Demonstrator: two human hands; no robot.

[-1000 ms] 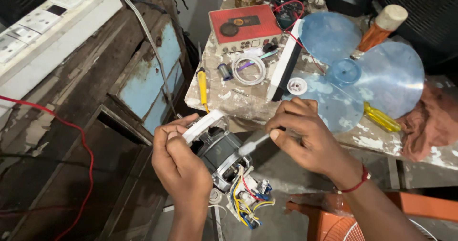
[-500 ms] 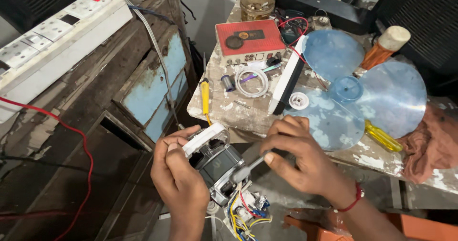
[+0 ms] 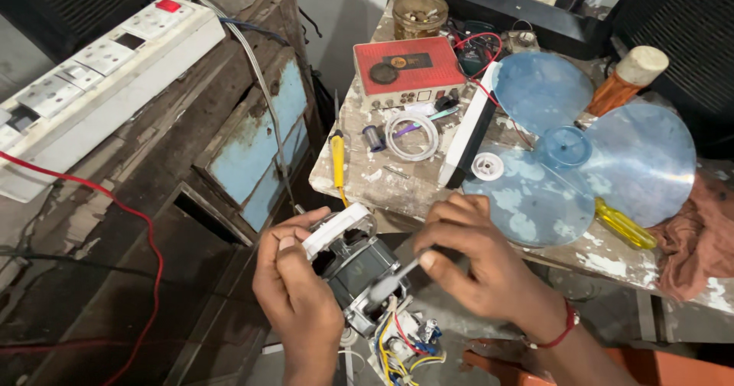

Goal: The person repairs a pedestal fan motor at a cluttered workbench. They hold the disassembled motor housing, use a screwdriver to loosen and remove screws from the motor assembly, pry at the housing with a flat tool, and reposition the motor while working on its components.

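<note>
My left hand [image 3: 294, 294] grips a small fan motor [image 3: 359, 267] with a white plastic end piece [image 3: 334, 229] on top. Coloured wires and a small switch block [image 3: 401, 344] hang from the motor's underside. My right hand [image 3: 478, 260] pinches a thin tool with a translucent handle [image 3: 390, 283], its shaft lying against the motor's side. Both hands are in front of the near edge of the paint-stained workbench [image 3: 382, 183].
On the bench lie a transparent blue fan blade [image 3: 581, 153], a red box [image 3: 407, 69], a coil of white wire [image 3: 411, 134], two yellow screwdrivers [image 3: 337, 160] [image 3: 623, 225], a bottle [image 3: 623, 80] and a rag [image 3: 699, 237]. A white power strip [image 3: 99, 72] sits left, red wire [image 3: 145, 241] below.
The view has shifted so the bench sits higher in frame. My hands stay on the motor, and the tool in my right hand has tilted a little against it.
</note>
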